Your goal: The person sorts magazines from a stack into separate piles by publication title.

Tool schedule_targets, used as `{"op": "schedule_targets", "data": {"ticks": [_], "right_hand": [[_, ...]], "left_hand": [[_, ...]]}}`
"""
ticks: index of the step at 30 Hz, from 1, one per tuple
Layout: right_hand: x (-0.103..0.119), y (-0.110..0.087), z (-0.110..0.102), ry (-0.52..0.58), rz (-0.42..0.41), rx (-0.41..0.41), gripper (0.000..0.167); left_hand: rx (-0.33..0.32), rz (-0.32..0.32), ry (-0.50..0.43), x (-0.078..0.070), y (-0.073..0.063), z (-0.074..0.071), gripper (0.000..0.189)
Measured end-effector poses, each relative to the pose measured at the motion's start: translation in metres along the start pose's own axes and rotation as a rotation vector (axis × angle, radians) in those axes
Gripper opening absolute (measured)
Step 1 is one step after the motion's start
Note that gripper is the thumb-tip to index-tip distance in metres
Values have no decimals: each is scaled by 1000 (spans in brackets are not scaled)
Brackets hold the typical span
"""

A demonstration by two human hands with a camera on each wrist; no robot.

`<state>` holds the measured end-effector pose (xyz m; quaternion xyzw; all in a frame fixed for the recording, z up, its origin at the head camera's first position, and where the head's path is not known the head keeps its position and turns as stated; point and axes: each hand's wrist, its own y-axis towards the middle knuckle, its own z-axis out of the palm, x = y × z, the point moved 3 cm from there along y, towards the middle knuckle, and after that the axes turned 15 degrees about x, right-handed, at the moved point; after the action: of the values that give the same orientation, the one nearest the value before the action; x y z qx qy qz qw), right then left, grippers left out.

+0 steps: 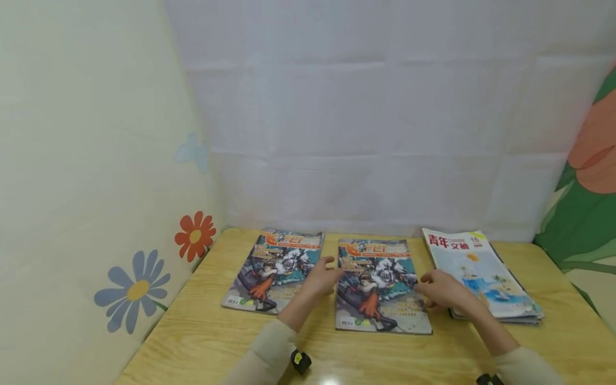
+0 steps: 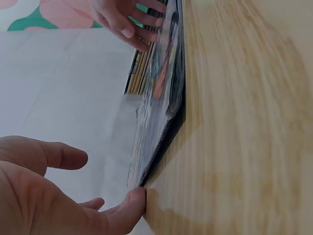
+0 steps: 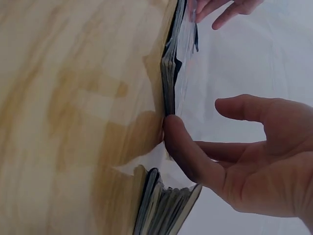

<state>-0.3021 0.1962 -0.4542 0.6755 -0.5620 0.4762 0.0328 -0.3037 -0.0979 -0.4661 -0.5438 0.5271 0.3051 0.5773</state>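
A magazine [image 1: 372, 291] with an orange title and a comic-style cover lies face up on the table, between both hands. At its left edge is my left hand [image 1: 321, 278]; a fingertip [image 2: 132, 198] touches the edge in the left wrist view, while the thumb stays apart from the cover. My right hand [image 1: 445, 289] is at the opposite edge, where a fingertip [image 3: 173, 129] touches the pages and the thumb is held away. Neither hand pinches the magazine.
On the left lies a look-alike magazine [image 1: 281, 267]. To the right sits a stack of magazines [image 1: 486, 272] with a beach cover on top. The wooden table [image 1: 192, 331] meets a white cloth backdrop [image 1: 337, 133] behind and a painted wall [image 1: 96, 160] at left.
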Motion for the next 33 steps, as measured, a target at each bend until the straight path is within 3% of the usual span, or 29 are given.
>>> {"op": "schedule_targets", "data": {"ticks": [8,13,15,19,22,33], "right_hand": [[-3,2,3,113,-1,7,57],[-7,3,4,201,10,40,60],[-8,4,5,216,8,48,61],[-9,5,6,227,0,48,62],[-9,6,6,236,4,43,63],[-8,8,11,292,-5,8,69]], "left_hand": [[38,16,-184,5,5,-1,65],[67,-21,-360,13,12,-3,57],[109,-44,-392,16,14,-3,54],[255,-62,-351,19,12,2,70],[314,-33,-307,17,9,7,89],[284,83,-229,2,5,5,98]]}}
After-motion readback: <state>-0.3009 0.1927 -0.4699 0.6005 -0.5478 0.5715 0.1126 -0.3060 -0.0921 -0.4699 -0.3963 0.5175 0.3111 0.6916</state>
